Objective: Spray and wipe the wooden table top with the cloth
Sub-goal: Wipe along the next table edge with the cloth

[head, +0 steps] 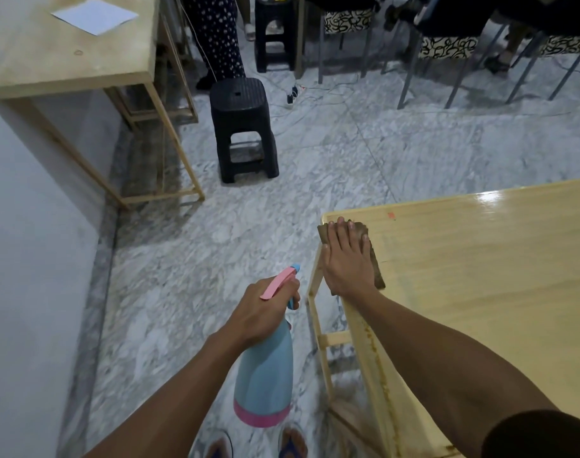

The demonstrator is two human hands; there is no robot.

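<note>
A light wooden table top (473, 276) fills the lower right, glossy at its far end. My right hand (346, 259) lies flat on a brown cloth (376, 269) at the table's far left corner, fingers spread, pressing the cloth against the wood. The cloth shows only around the hand's edges. My left hand (262, 314) hangs over the floor left of the table and grips the neck of a blue spray bottle (265, 371) with a pink trigger and pink base band. The bottle's nozzle points away from me.
A black plastic stool (244, 127) stands on the marble floor ahead. A second wooden table (67, 54) with a white paper sheet (95, 15) is at the upper left by the wall. Chairs, another stool, cables and a person's legs line the back.
</note>
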